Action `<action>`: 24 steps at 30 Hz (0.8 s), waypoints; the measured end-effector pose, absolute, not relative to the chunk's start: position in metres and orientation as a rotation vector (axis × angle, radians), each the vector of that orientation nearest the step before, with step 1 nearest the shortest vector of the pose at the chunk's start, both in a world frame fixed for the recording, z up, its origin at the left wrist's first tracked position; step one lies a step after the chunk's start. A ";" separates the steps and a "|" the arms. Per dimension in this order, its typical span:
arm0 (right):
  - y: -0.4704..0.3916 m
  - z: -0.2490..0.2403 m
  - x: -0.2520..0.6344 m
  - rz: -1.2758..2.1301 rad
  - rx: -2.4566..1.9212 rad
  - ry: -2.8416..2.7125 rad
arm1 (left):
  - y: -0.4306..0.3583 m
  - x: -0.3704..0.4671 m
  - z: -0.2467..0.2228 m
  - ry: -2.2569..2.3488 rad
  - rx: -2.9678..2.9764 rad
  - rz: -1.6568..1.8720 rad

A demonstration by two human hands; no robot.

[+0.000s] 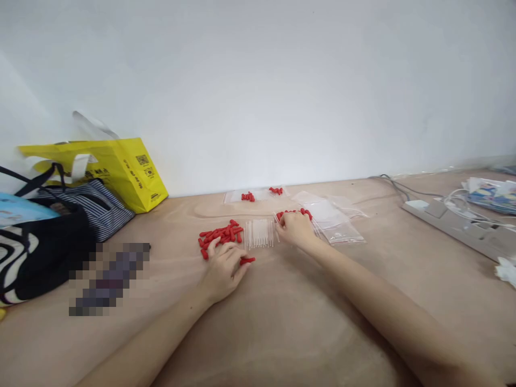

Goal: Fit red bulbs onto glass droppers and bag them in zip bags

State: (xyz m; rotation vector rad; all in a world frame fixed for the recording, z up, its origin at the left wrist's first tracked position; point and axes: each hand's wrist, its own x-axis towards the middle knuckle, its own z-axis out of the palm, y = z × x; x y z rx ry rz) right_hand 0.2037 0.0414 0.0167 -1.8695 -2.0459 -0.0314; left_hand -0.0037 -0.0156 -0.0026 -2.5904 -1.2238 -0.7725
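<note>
Red pieces (220,235) lay in a loose heap on the brown table (290,328), just beyond our left hand (223,273), whose thumb and forefinger pinched a single red piece (249,260). Between our two hands we had a row of thin pale sticks (258,234), side by side. Our right hand (297,228) gripped one pale stick (277,228) in its fingertips at the row's right end and partly hid a second red heap (307,214); clear plastic bags (342,230) lay just to its right
</note>
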 end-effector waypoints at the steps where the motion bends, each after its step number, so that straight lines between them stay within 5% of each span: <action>1: 0.034 0.015 0.210 -0.047 -1.767 -2.082 | -0.018 0.001 -0.004 -1.236 -2.613 -0.777; 9: -0.012 -0.019 0.249 -0.010 -1.072 -2.314 | -0.019 0.031 -0.010 -1.193 -2.730 -0.776; 24: -0.016 -0.032 0.242 0.086 -1.027 -2.215 | -0.017 0.036 -0.010 -1.311 -2.637 -0.831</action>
